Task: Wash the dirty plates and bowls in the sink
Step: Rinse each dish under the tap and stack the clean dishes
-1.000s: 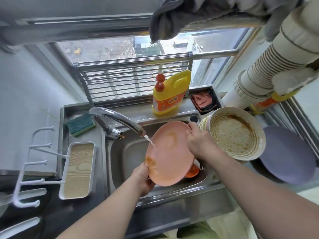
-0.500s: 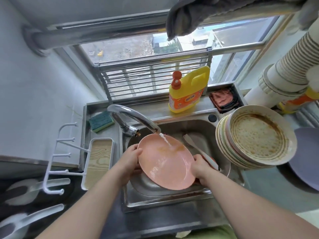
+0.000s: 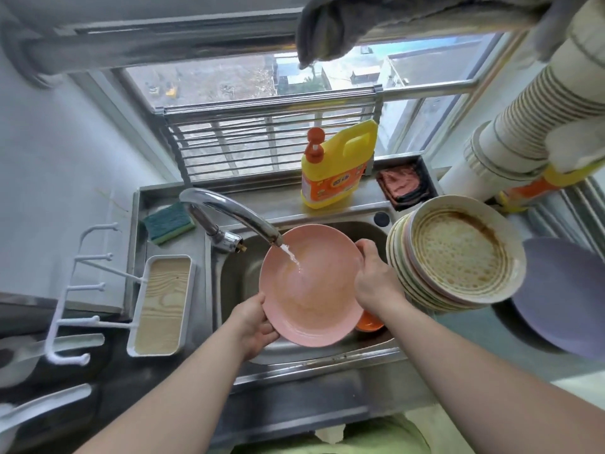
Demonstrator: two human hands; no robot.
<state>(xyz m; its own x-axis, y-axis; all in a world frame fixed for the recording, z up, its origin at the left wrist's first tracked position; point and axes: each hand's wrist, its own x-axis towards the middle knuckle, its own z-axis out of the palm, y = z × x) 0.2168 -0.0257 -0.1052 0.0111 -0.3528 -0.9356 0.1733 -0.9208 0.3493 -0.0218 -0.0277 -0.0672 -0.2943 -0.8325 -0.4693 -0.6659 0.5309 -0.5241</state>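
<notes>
A pink plate (image 3: 311, 290) is tilted over the steel sink (image 3: 239, 283), with brown smears on its face. Water runs from the tap (image 3: 229, 211) onto its upper middle. My left hand (image 3: 255, 322) grips the plate's lower left rim. My right hand (image 3: 373, 276) holds its right rim, fingers curled over the edge. A stack of dirty plates (image 3: 458, 257) with brown residue on the top one leans at the sink's right edge. An orange dish (image 3: 370, 324) shows partly under the pink plate.
A yellow detergent bottle (image 3: 337, 165) stands behind the sink, a green sponge (image 3: 168, 222) to the left. A white tray with hooks (image 3: 160, 306) sits left of the basin. A purple plate (image 3: 563, 296) lies at far right. Stacked paper cups (image 3: 537, 119) reach in from the upper right.
The plate has been turned under the tap: the left hand slid from the left rim to the lower left rim, the right hand from the lower right edge up the right rim.
</notes>
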